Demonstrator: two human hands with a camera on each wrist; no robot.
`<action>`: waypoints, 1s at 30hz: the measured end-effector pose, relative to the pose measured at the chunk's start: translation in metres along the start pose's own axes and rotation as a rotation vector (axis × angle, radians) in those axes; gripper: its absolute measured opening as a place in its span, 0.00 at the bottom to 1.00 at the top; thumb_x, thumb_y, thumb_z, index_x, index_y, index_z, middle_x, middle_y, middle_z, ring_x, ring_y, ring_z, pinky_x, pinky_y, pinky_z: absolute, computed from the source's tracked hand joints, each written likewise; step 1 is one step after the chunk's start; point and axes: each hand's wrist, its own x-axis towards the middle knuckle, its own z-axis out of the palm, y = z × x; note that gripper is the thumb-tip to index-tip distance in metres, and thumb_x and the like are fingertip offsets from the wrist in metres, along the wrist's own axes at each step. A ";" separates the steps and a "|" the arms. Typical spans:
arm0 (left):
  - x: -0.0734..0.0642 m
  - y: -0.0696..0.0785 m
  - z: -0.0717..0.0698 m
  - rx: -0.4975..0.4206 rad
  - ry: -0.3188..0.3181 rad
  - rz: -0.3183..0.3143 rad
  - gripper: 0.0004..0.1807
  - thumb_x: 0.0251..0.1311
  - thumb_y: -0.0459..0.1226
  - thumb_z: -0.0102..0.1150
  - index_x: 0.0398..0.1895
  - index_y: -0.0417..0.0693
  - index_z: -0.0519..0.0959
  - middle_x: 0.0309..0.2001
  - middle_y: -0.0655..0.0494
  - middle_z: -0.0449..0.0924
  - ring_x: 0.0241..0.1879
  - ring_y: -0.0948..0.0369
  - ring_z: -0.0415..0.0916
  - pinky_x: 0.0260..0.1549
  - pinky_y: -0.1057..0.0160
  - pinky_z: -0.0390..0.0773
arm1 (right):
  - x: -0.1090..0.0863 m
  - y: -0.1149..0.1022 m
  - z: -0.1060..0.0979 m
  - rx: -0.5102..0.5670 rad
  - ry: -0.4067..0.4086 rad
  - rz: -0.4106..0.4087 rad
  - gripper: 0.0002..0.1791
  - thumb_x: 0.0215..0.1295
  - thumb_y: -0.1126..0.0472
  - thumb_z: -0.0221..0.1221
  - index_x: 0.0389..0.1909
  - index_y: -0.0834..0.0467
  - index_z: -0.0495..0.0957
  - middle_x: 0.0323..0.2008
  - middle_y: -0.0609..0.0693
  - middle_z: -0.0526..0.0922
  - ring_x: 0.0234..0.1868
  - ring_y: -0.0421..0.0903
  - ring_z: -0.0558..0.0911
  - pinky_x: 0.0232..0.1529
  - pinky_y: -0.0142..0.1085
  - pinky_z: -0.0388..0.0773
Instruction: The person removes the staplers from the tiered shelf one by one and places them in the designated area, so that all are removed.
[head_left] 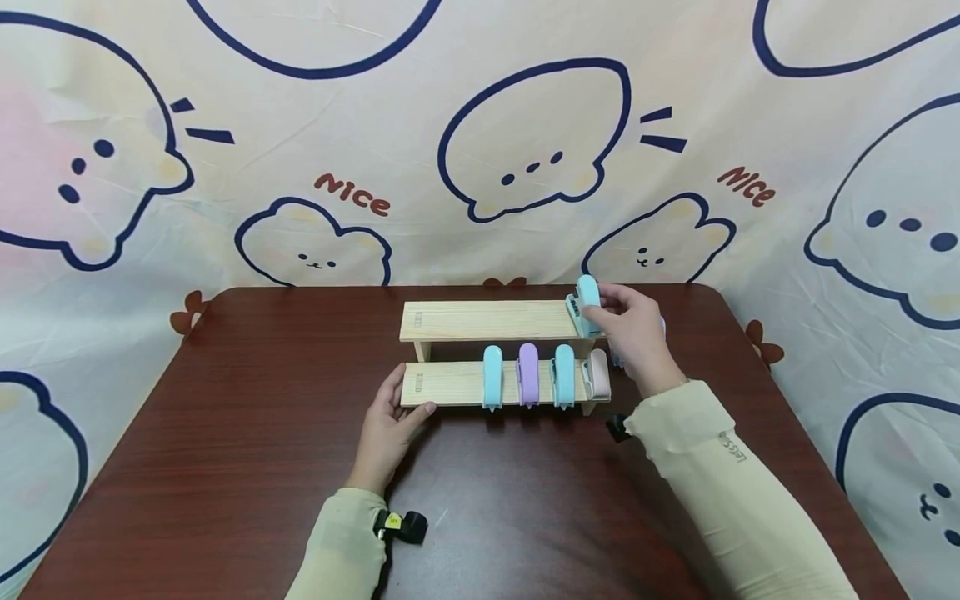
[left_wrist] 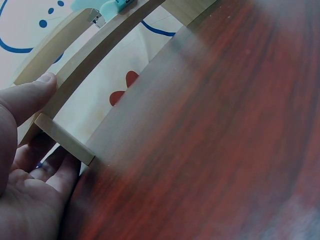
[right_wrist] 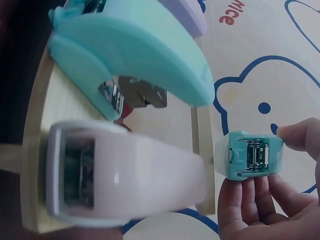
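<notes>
A two-step wooden rack (head_left: 444, 383) stands near the table's far edge. My left hand (head_left: 386, 433) grips the left end of its lower step, the thumb (left_wrist: 40, 95) on the board and the other fingers beneath. At the right end of the upper step (head_left: 487, 320), my right hand (head_left: 637, 342) holds a teal stapler (head_left: 588, 302) between thumb and fingers. Along the lower step stand a teal stapler (head_left: 492, 377), a purple stapler (head_left: 528, 375), another teal stapler (head_left: 564, 377) and a pale pink stapler (head_left: 598, 373). The pink one looms close in the right wrist view.
Bluish items (head_left: 617, 360) beside the rack's right end are mostly hidden behind my right hand. The rack rests on a dark brown table (head_left: 262, 450). A cartoon-printed cloth (head_left: 412, 150) hangs behind the table and along its sides.
</notes>
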 end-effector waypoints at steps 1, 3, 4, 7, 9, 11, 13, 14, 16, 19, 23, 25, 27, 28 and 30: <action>0.000 0.000 0.000 0.001 -0.001 0.000 0.45 0.62 0.25 0.65 0.79 0.41 0.53 0.75 0.44 0.60 0.71 0.55 0.62 0.67 0.61 0.63 | 0.000 0.000 -0.001 0.000 0.001 0.002 0.26 0.65 0.58 0.65 0.64 0.58 0.76 0.53 0.55 0.78 0.50 0.49 0.75 0.44 0.32 0.81; 0.000 0.000 0.000 0.001 -0.001 0.001 0.45 0.62 0.25 0.65 0.79 0.41 0.53 0.75 0.44 0.60 0.71 0.55 0.62 0.68 0.58 0.63 | 0.000 0.001 -0.004 0.001 0.002 0.005 0.26 0.66 0.58 0.65 0.65 0.58 0.76 0.53 0.55 0.77 0.50 0.49 0.75 0.45 0.32 0.81; 0.000 0.000 0.000 0.002 -0.002 0.000 0.45 0.62 0.25 0.65 0.79 0.41 0.53 0.75 0.44 0.60 0.71 0.55 0.62 0.68 0.57 0.62 | -0.001 0.002 -0.005 0.005 0.001 0.005 0.26 0.66 0.58 0.65 0.65 0.58 0.76 0.54 0.55 0.77 0.50 0.49 0.75 0.45 0.33 0.82; 0.000 0.000 0.000 0.005 -0.004 0.003 0.45 0.62 0.26 0.65 0.79 0.41 0.53 0.75 0.44 0.60 0.71 0.55 0.61 0.69 0.54 0.60 | -0.001 0.003 -0.009 -0.002 0.006 0.009 0.27 0.67 0.58 0.64 0.66 0.58 0.75 0.54 0.56 0.77 0.51 0.49 0.75 0.48 0.35 0.82; 0.000 0.000 0.000 0.005 -0.006 0.004 0.45 0.62 0.26 0.65 0.79 0.41 0.53 0.75 0.44 0.60 0.71 0.55 0.61 0.69 0.54 0.60 | -0.001 0.004 -0.012 -0.008 0.013 0.016 0.27 0.67 0.58 0.64 0.66 0.58 0.75 0.55 0.56 0.77 0.51 0.49 0.75 0.49 0.36 0.81; 0.000 -0.001 0.000 0.002 -0.007 0.006 0.45 0.62 0.25 0.65 0.79 0.41 0.53 0.75 0.44 0.59 0.71 0.55 0.61 0.69 0.57 0.61 | -0.001 0.004 -0.015 -0.014 0.022 0.023 0.27 0.67 0.57 0.64 0.66 0.58 0.75 0.55 0.56 0.77 0.52 0.49 0.74 0.51 0.37 0.81; 0.000 -0.001 0.000 -0.001 -0.007 0.009 0.45 0.62 0.25 0.64 0.79 0.40 0.52 0.75 0.44 0.59 0.71 0.55 0.61 0.67 0.62 0.63 | -0.001 0.005 -0.017 -0.015 0.033 0.026 0.27 0.67 0.57 0.64 0.66 0.58 0.75 0.55 0.56 0.77 0.52 0.49 0.74 0.52 0.38 0.80; 0.000 -0.001 0.000 -0.005 -0.007 0.010 0.45 0.62 0.25 0.64 0.79 0.40 0.52 0.75 0.43 0.59 0.71 0.55 0.61 0.66 0.65 0.64 | -0.001 0.005 -0.019 -0.015 0.039 0.026 0.27 0.67 0.57 0.64 0.66 0.59 0.75 0.55 0.56 0.77 0.52 0.49 0.74 0.53 0.39 0.80; 0.001 -0.002 0.000 -0.014 -0.007 0.015 0.45 0.61 0.24 0.64 0.79 0.39 0.52 0.75 0.43 0.59 0.71 0.55 0.62 0.63 0.71 0.65 | -0.001 0.006 -0.021 -0.022 0.048 0.024 0.27 0.67 0.57 0.64 0.66 0.59 0.75 0.55 0.56 0.77 0.52 0.49 0.74 0.53 0.40 0.79; 0.001 -0.003 -0.001 -0.016 -0.005 0.017 0.45 0.61 0.24 0.64 0.79 0.40 0.52 0.75 0.43 0.60 0.70 0.55 0.62 0.61 0.74 0.66 | -0.002 0.007 -0.025 -0.033 0.054 0.029 0.27 0.67 0.56 0.64 0.65 0.59 0.75 0.55 0.56 0.76 0.51 0.49 0.73 0.53 0.41 0.78; 0.001 -0.003 -0.001 -0.005 -0.003 0.012 0.45 0.61 0.24 0.64 0.79 0.40 0.53 0.75 0.43 0.60 0.70 0.55 0.62 0.61 0.74 0.66 | -0.003 0.010 -0.031 -0.041 0.054 0.043 0.28 0.69 0.54 0.63 0.67 0.58 0.73 0.58 0.57 0.75 0.53 0.52 0.73 0.57 0.45 0.78; 0.001 -0.002 0.000 -0.005 -0.003 0.011 0.45 0.61 0.24 0.64 0.79 0.39 0.52 0.75 0.43 0.60 0.70 0.55 0.62 0.60 0.75 0.66 | -0.003 0.011 -0.033 -0.040 0.057 0.050 0.28 0.69 0.54 0.63 0.68 0.57 0.73 0.59 0.57 0.74 0.54 0.53 0.72 0.59 0.48 0.77; 0.001 -0.002 0.000 -0.008 -0.004 0.010 0.45 0.61 0.24 0.64 0.79 0.39 0.52 0.75 0.43 0.60 0.70 0.55 0.62 0.60 0.75 0.66 | -0.003 0.013 -0.035 -0.040 0.060 0.058 0.28 0.69 0.54 0.63 0.69 0.56 0.72 0.59 0.57 0.74 0.54 0.53 0.72 0.59 0.50 0.77; 0.001 -0.002 0.000 -0.008 -0.005 0.009 0.45 0.61 0.24 0.64 0.79 0.39 0.52 0.75 0.43 0.60 0.70 0.55 0.62 0.60 0.75 0.66 | -0.003 0.015 -0.036 -0.041 0.062 0.058 0.29 0.69 0.54 0.63 0.69 0.56 0.72 0.59 0.57 0.74 0.54 0.53 0.72 0.58 0.50 0.77; 0.001 -0.002 0.000 -0.007 -0.004 0.009 0.45 0.61 0.24 0.64 0.79 0.39 0.52 0.75 0.44 0.60 0.70 0.55 0.63 0.61 0.74 0.66 | -0.002 0.017 -0.038 -0.048 0.067 0.051 0.28 0.69 0.54 0.63 0.69 0.56 0.73 0.58 0.57 0.74 0.53 0.52 0.72 0.57 0.49 0.78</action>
